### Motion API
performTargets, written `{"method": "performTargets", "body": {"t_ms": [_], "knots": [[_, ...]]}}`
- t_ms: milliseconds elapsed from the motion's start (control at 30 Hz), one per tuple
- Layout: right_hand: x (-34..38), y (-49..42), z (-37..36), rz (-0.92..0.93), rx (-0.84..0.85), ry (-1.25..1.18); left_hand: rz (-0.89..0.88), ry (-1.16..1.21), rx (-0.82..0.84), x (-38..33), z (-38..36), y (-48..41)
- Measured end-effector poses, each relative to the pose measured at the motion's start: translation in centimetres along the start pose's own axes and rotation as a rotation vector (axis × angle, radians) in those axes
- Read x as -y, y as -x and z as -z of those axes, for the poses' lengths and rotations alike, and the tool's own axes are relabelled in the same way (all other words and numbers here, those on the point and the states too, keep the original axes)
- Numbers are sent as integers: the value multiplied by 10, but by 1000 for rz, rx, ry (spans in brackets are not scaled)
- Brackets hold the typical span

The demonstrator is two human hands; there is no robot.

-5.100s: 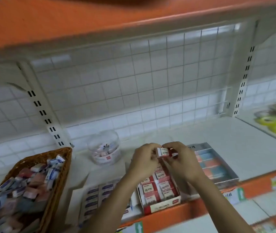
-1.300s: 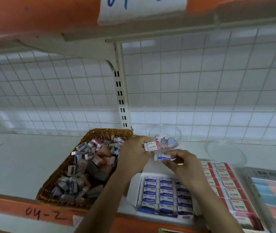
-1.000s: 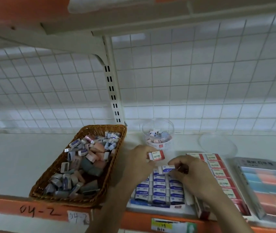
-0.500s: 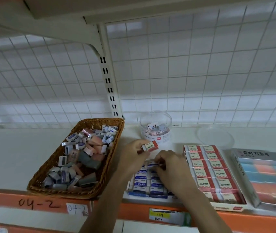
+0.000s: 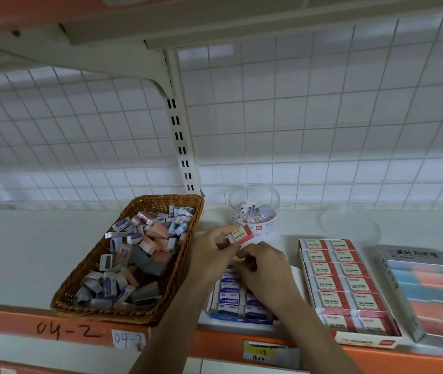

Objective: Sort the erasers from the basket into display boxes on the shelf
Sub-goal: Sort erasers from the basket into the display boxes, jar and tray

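Note:
A wicker basket (image 5: 177, 268) on the white shelf holds several loose erasers (image 5: 136, 255) in blue, pink and grey wrappers. My left hand (image 5: 213, 251) pinches a red-and-white 2B eraser (image 5: 242, 234) above the shelf, just right of the basket. My right hand (image 5: 264, 271) is curled low over the far end of the blue eraser display box (image 5: 237, 299), fingertips down among the blue erasers; whatever it holds is hidden. The red 2B display box (image 5: 347, 291) lies to the right, its rows filled.
A clear round tub (image 5: 254, 209) with small erasers stands behind my hands, its clear lid (image 5: 349, 228) lying to the right. A grey box of pastel erasers (image 5: 430, 287) sits at the far right. An upright shelf post (image 5: 181, 136) rises behind the basket.
My right hand has gone down from mid-air with a blue eraser into the blue display box. My left hand has kept the red 2B eraser, drifting only slightly. The view tilted downward.

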State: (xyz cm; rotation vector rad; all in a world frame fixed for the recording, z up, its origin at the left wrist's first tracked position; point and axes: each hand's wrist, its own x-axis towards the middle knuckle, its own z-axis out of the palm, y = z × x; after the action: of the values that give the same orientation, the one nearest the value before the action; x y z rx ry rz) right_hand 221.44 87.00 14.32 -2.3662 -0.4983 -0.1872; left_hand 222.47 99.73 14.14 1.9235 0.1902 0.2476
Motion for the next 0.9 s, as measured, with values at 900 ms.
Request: {"method": "performTargets", "body": {"t_ms": [900], "knots": [[-83,99,159,-177,164,-93,-626,-450,436,-48,-116,35]]}}
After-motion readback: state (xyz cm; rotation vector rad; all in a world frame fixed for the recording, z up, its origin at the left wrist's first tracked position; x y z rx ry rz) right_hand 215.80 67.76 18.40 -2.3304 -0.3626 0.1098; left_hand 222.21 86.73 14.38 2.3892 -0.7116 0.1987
